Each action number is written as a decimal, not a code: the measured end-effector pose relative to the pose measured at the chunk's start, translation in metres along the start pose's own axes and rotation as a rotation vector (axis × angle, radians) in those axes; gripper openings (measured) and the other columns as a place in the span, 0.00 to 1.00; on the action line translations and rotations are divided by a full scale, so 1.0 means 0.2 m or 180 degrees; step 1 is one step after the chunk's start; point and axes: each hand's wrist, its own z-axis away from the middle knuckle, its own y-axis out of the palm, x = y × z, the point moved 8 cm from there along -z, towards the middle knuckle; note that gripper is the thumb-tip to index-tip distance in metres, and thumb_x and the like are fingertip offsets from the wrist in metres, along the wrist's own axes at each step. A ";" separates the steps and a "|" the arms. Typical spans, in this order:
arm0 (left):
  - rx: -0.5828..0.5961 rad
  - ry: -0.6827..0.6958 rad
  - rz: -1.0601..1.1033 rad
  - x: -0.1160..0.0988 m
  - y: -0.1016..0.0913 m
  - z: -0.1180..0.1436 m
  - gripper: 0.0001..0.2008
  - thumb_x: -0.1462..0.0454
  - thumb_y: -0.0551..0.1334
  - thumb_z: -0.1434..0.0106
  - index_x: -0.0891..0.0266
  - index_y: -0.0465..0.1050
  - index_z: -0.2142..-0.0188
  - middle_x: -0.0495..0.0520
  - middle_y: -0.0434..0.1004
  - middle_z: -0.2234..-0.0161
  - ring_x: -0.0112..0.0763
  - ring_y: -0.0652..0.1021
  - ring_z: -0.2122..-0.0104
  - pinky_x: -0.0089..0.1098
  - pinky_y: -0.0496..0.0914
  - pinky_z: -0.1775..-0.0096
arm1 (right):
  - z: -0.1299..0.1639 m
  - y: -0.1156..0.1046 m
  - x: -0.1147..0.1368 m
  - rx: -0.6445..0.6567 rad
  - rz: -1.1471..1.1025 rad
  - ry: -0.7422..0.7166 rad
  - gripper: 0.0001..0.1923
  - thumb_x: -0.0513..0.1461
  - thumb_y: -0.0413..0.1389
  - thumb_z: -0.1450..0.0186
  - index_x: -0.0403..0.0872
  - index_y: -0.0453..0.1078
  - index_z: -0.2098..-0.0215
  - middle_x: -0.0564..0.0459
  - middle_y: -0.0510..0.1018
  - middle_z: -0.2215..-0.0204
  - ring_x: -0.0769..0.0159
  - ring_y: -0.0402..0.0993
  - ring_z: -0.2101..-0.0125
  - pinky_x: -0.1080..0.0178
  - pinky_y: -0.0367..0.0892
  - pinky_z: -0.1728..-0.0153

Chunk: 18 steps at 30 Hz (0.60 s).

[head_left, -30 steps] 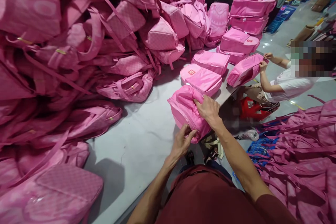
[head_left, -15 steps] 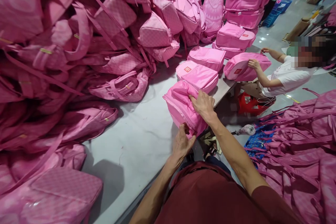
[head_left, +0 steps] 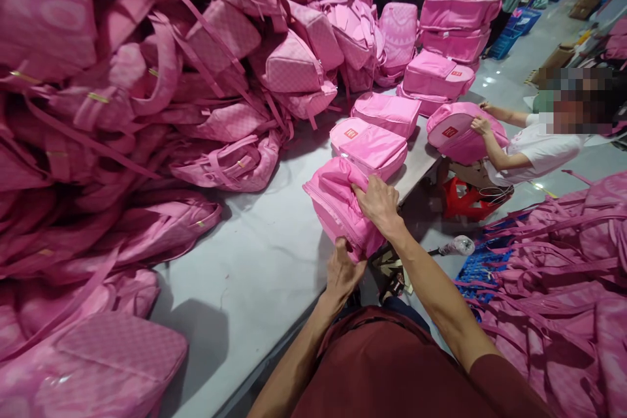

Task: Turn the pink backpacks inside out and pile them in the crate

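A pink backpack is tilted up at the table's edge in front of me, its zipper seam facing left. My left hand grips its lower corner, with the thumb pressed on the fabric. On the upper right side, my right hand is closed on a bunched fold of the cloth. Just beyond lies another pink backpack with a red label, and behind it a further pink backpack. The underside of the held backpack is hidden.
A large heap of patterned pink backpacks covers the left of the white table. Stacked pink backpacks stand at the far end. A seated co-worker handles a backpack at right. More pink bags lie over a blue crate.
Both my hands keep hold of the backpack, which has barely shifted. The co-worker's backpack has turned so its labelled face shows more. My view has tipped slightly upward.
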 end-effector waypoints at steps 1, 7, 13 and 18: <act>-0.0238 0.0268 -0.0015 -0.04 -0.05 -0.01 0.23 0.60 0.67 0.31 0.57 0.62 0.41 0.51 0.80 0.62 0.37 0.81 0.68 0.34 0.74 0.66 | 0.02 0.00 0.00 -0.0008 0.0010 -0.0024 0.26 0.56 0.53 0.16 0.43 0.76 0.40 0.36 0.84 0.44 0.44 0.84 0.47 0.51 0.76 0.47; -0.1370 0.1114 0.0014 -0.11 -0.42 -0.13 0.18 0.67 0.72 0.30 0.55 0.67 0.47 0.50 0.81 0.60 0.32 0.85 0.62 0.31 0.80 0.57 | 0.14 0.05 0.04 -0.0031 0.0057 -0.0177 0.22 0.55 0.54 0.16 0.45 0.75 0.44 0.40 0.85 0.50 0.50 0.86 0.52 0.57 0.74 0.56; 0.0063 -0.0260 -0.0582 0.12 -0.38 -0.31 0.10 0.53 0.62 0.19 0.55 0.76 0.49 0.46 0.81 0.70 0.33 0.82 0.74 0.30 0.62 0.70 | 0.17 0.07 0.03 -0.0054 0.0065 -0.0250 0.21 0.54 0.54 0.16 0.46 0.75 0.46 0.44 0.85 0.52 0.53 0.87 0.52 0.60 0.71 0.59; 0.0870 -0.1638 -0.0776 0.67 -0.35 -0.01 0.18 0.59 0.50 0.20 0.58 0.78 0.57 0.59 0.87 0.63 0.42 0.86 0.67 0.33 0.64 0.67 | 0.08 0.05 -0.08 -0.0156 -0.0022 -0.0198 0.21 0.55 0.55 0.16 0.46 0.76 0.46 0.44 0.86 0.51 0.52 0.86 0.51 0.59 0.71 0.58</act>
